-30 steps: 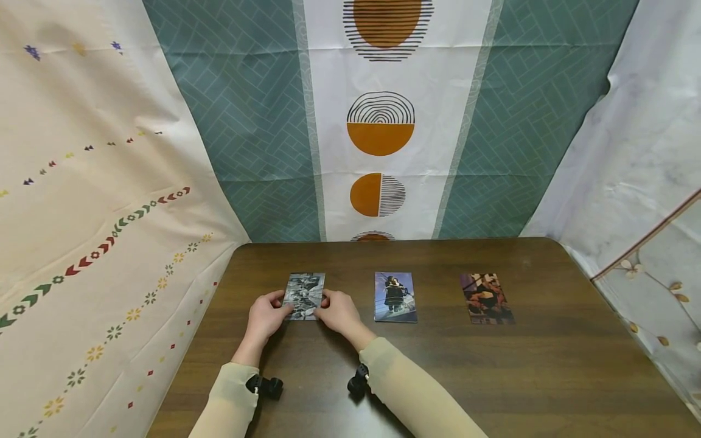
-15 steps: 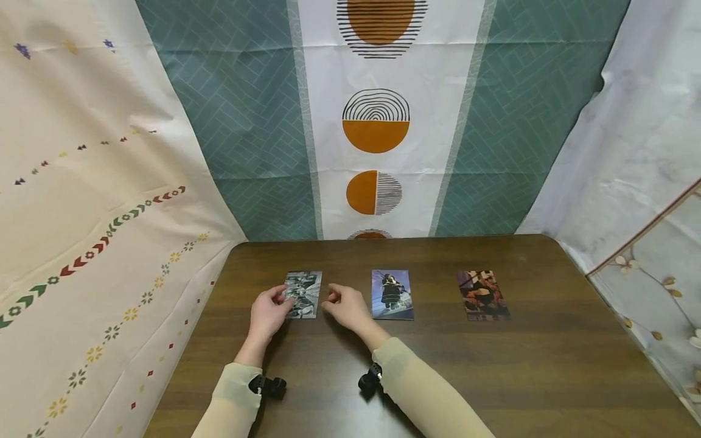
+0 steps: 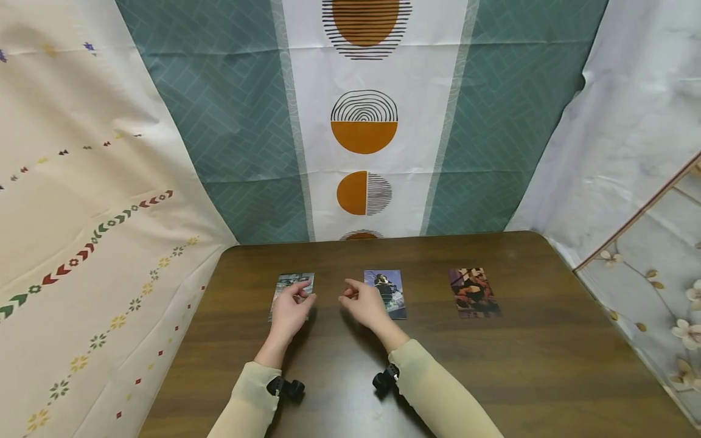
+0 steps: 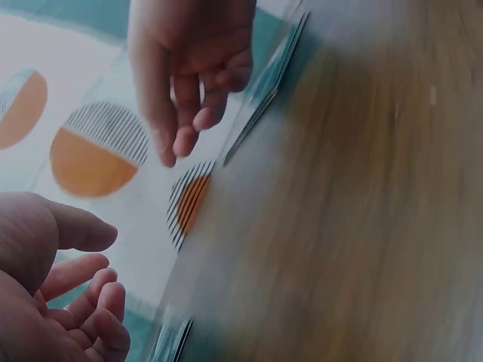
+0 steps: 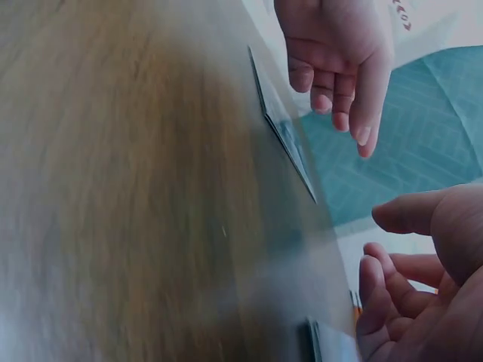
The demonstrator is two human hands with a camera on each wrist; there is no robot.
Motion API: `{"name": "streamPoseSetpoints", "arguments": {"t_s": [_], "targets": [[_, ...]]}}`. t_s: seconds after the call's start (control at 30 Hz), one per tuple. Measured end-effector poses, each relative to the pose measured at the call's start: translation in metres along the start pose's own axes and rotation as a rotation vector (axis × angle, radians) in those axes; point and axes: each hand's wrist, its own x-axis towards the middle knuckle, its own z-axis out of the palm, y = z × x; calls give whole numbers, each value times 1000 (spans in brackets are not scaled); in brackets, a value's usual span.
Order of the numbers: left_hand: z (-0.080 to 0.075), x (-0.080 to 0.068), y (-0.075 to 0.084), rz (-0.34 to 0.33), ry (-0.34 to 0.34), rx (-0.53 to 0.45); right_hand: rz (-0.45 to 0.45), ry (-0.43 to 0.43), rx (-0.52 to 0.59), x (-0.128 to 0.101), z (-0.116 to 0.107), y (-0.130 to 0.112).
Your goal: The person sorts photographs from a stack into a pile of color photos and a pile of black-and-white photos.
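Observation:
Three photo cards lie in a row on the dark wooden table (image 3: 493,377). The left card (image 3: 296,281) is partly covered by my left hand (image 3: 298,296), which hovers just over it with loosely curled fingers and holds nothing. In the right wrist view the left hand (image 5: 339,75) hangs above that card (image 5: 283,132) without touching it. My right hand (image 3: 353,293) hovers between the left card and the middle card (image 3: 390,291), fingers relaxed and empty. The left wrist view shows the right hand (image 4: 192,83) beside the middle card (image 4: 268,87). The right card (image 3: 472,292) lies apart.
Patterned cloth backdrops (image 3: 364,121) hang close behind and to both sides of the table. The table's left edge (image 3: 181,353) runs near my left arm. Bare wood lies in front of the cards and to the right.
Both hands let go of the left card. My right hand moved right toward the middle card and my left hand slid up over the left card. The head view drifted slightly.

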Motion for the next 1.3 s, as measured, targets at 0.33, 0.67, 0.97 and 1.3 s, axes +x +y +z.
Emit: {"name": "streamPoseSetpoints", "arguments": {"t_s": [0.33,0.67,0.97,1.3], "targets": [[46,-4,22,105,-98,-36,12,70,-41,-8,-33,13],[79,-6,32,139,-154,-31,67,96,-38,-16,-60,32],[96,-6,40,85,-184,-28,101,106,-88,-20,-79,52],[107,-6,40,47,-185,-5,150,134,-135,-28,-97,71]]}}
